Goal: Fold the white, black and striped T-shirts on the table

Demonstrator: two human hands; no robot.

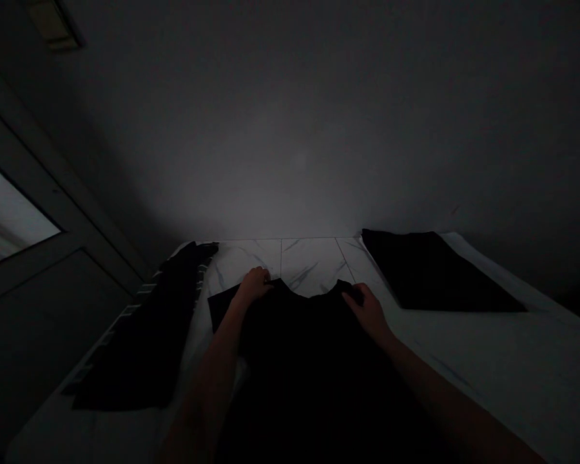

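Note:
A black T-shirt point(314, 361) lies spread in front of me, its neckline toward the wall and its lower part running out of view at the bottom. My left hand point(255, 283) is closed on the shirt's left shoulder, beside the collar. On the other side of the neckline, my right hand point(367, 306) pinches the right shoulder between thumb and fingers. One short sleeve sticks out past my left wrist; the right sleeve is hidden in the dark under my arm.
Dark garments, one with stripes, lie in a pile point(140, 335) on the left of the white marbled surface point(309, 261). A folded black cloth point(444, 277) lies at the right. Behind is a grey wall point(299, 129); a door point(43, 212) with a glass pane stands at left.

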